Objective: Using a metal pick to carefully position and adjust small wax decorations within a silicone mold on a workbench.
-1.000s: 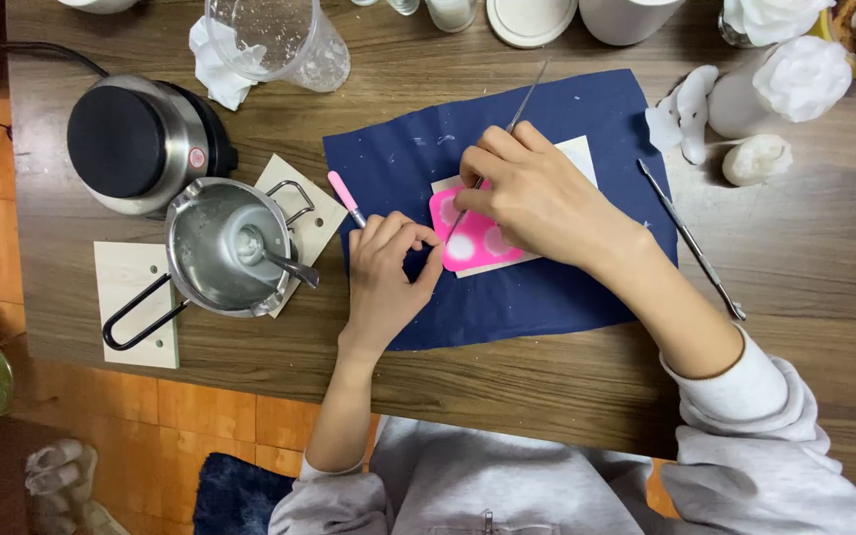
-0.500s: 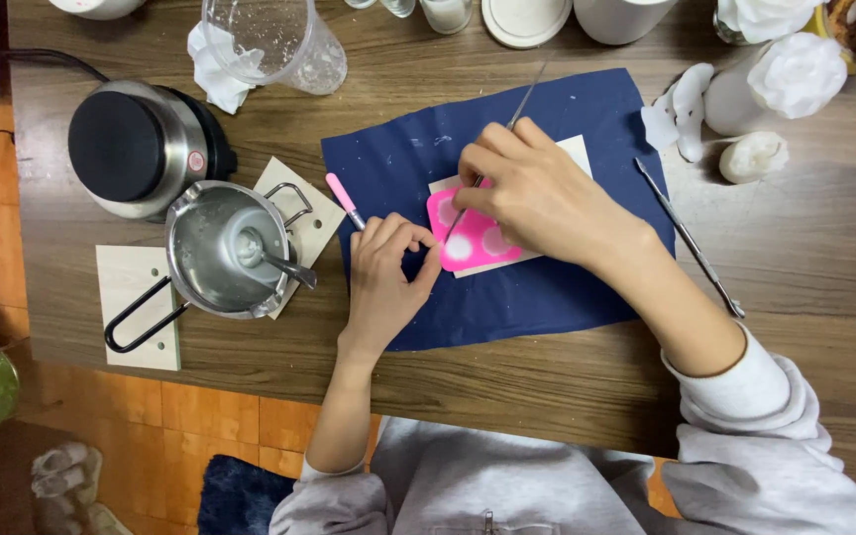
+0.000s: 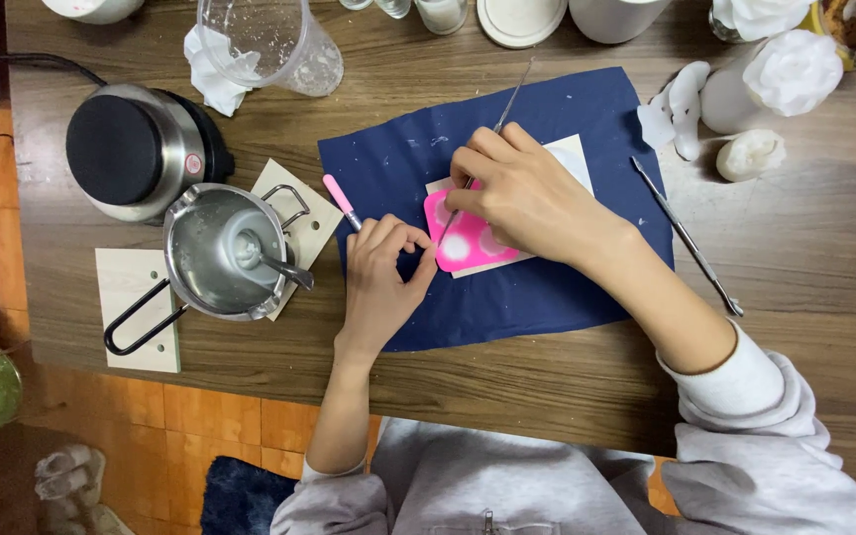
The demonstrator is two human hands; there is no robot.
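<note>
Working at the centre of the frame, your right hand [image 3: 532, 198] pinches a thin metal tool [image 3: 492, 134], its tip in the pink silicone mould [image 3: 463, 243] on the navy cloth [image 3: 547, 297]. Your left hand [image 3: 378, 282], fingers curled, braces the mould's left edge. Keep that brace firm and the tool's strokes shallow, judging by the soft white fill.

No screens or signs show. One small red round label [image 3: 193, 164] sits on the silver hot plate's side, upper left of the frame.
</note>
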